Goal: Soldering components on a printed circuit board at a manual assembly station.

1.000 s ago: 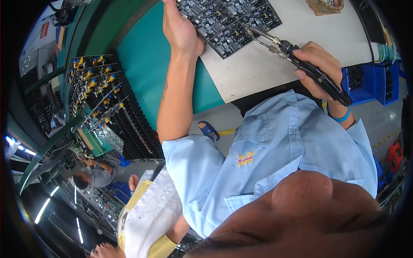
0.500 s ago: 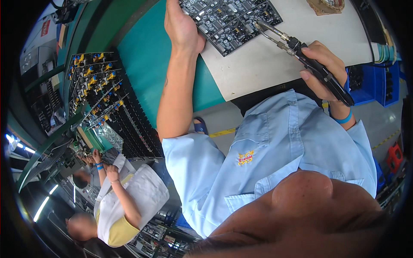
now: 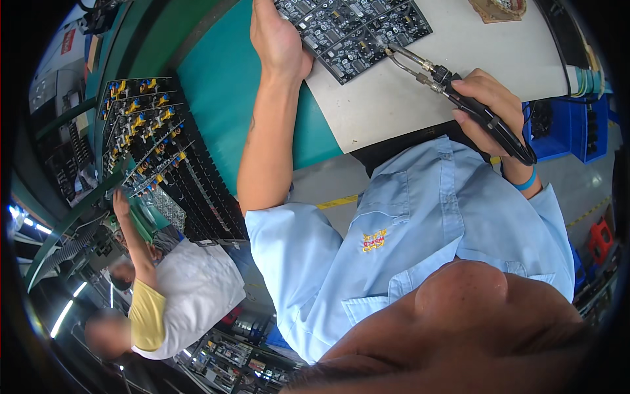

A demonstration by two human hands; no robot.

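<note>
A black circuit board panel (image 3: 357, 36), crowded with small parts and divided into several sections, lies at the top of the head view. Its left edge rests against the palm of my left hand (image 3: 281, 49), which steadies it; the fingertips run out of the picture. In my right hand (image 3: 493, 108) is a black soldering iron (image 3: 482, 113), gripped like a pen. A thin metal feed tube (image 3: 405, 65) runs alongside its shaft. The iron's tip is at the lower right part of the panel, but whether it touches is too small to tell.
A white sheet (image 3: 472, 72) and a green mat (image 3: 216, 92) cover the bench. To the left, a black rack (image 3: 197, 171) holds boards with yellow and blue parts. Blue bins (image 3: 577, 128) stand at right. A co-worker in a white apron (image 3: 197, 289) works at lower left.
My right hand and the soldering iron have shifted slightly left and down along the panel. My left hand and the panel stay nearly put. The co-worker has leaned and stretched an arm up.
</note>
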